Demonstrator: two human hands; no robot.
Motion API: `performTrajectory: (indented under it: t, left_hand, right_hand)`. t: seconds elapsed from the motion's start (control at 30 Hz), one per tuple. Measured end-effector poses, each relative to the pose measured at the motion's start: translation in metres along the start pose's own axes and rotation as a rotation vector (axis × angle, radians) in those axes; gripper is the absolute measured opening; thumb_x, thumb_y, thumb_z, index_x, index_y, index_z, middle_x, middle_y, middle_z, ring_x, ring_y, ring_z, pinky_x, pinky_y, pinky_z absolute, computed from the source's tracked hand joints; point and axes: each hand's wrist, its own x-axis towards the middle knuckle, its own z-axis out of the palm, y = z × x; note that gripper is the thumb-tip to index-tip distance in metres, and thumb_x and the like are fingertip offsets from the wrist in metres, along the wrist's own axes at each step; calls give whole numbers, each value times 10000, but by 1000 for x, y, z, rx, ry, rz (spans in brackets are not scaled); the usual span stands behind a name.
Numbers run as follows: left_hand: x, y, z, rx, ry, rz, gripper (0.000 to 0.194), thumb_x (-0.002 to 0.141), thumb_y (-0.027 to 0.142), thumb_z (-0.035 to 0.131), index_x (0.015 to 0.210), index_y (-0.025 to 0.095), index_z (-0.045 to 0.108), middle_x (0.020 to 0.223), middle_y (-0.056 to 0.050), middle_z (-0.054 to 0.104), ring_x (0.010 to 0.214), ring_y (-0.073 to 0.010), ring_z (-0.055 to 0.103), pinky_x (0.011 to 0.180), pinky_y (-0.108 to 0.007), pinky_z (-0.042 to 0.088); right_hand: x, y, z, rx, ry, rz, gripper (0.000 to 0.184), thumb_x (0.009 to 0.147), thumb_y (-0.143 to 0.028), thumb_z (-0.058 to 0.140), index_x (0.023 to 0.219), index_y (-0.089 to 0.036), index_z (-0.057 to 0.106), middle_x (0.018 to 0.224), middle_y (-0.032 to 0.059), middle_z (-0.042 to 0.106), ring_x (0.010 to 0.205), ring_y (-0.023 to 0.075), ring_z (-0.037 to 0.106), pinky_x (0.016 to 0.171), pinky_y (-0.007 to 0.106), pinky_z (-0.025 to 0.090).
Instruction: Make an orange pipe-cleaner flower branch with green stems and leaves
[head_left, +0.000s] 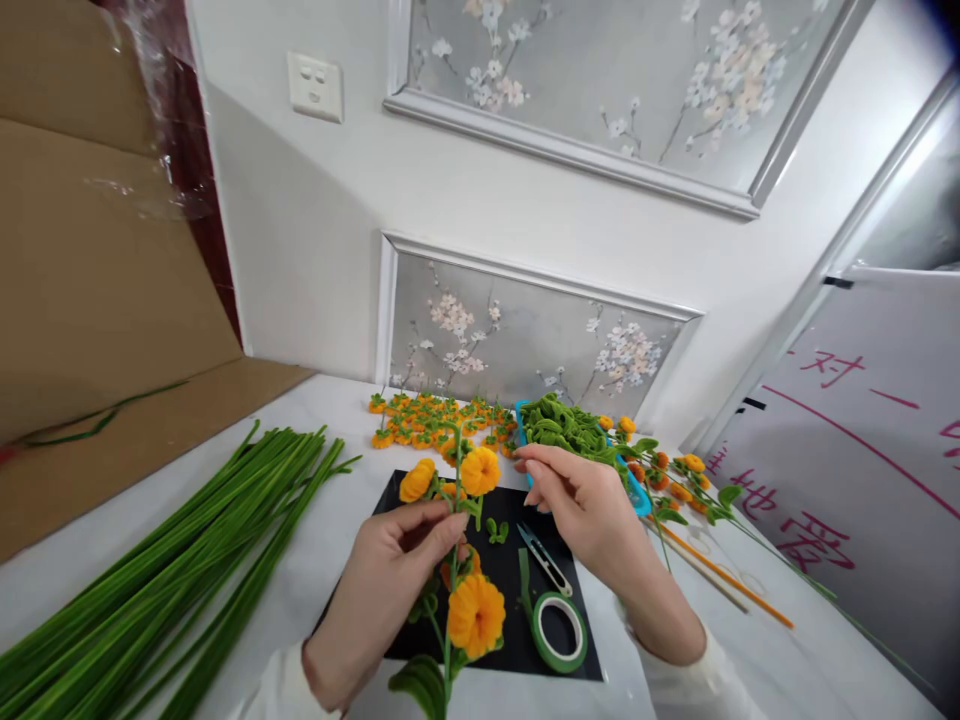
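Note:
My left hand (409,560) pinches the green stem (448,640) of a handmade fuzzy flower spray between thumb and fingers, keeping it upright. Orange pumpkin-shaped blooms (477,615) and a dark green leaf (420,685) sit along this stem, some partly behind my fingers. To the right of the top bloom, my right hand (574,495) is raised with thumb and fingers pinched together; whatever they hold, if anything, is too small to make out. Below lie a small green leaf piece (496,531), thread snips (545,562) and a roll of green floral tape (577,640) on a black mat (517,650).
Long green fuzzy stems (187,560) are heaped at the left, beside cardboard (112,250). Several orange blooms (427,418) lie in rows at the back. A blue basket (637,497) holds green leaves (562,425). Finished-looking sprays (679,490) and thin sticks (739,590) lie right.

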Motion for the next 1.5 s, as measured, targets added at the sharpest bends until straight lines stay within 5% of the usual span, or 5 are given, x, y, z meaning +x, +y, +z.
performTrajectory:
  t: [0.23, 0.57, 1.0, 1.27, 1.5]
  left_hand:
    - [-1, -4, -2, -320, -237, -174, 260, 761, 335, 669, 593, 137, 655, 603, -1, 612, 548, -105, 525, 532, -188, 429]
    - [7, -16, -7, -746, -233, -353, 160, 642, 179, 785, 783, 130, 725, 652, -4, 664, 582, -98, 627, 604, -178, 529]
    - [9, -25, -10, -852, -257, -312, 132, 684, 195, 768, 800, 145, 729, 659, -10, 686, 694, -162, 682, 731, -287, 573]
    - [7, -29, -5, -813, -368, -292, 116, 707, 205, 749, 801, 140, 729, 631, -12, 654, 682, -158, 639, 738, -301, 542]
    - [8, -34, -1, -772, -498, -280, 152, 660, 217, 790, 780, 139, 740, 594, -20, 652, 665, -150, 624, 742, -293, 510]
  right_hand:
    - [-3, 0, 1, 58, -147, 35, 244, 910, -225, 438, 948, -195, 678, 738, 14, 709, 522, 123, 640, 521, 211, 506]
    - [-7, -9, -5, 158, -114, 29, 211, 905, -228, 462, 946, -195, 666, 745, 12, 685, 557, 109, 617, 543, 200, 492]
    - [-7, -10, -2, 216, -97, 21, 211, 902, -226, 468, 906, -195, 677, 730, 10, 681, 546, 106, 609, 524, 203, 491]
    - [-3, -17, 13, -55, 149, -245, 292, 850, -157, 534, 1128, -204, 608, 1276, 104, 539, 1195, 217, 497, 989, 352, 452]
    - [-5, -17, 19, -254, 50, -266, 292, 880, -93, 414, 1084, -174, 607, 1202, 125, 574, 1103, 216, 562, 907, 348, 511]
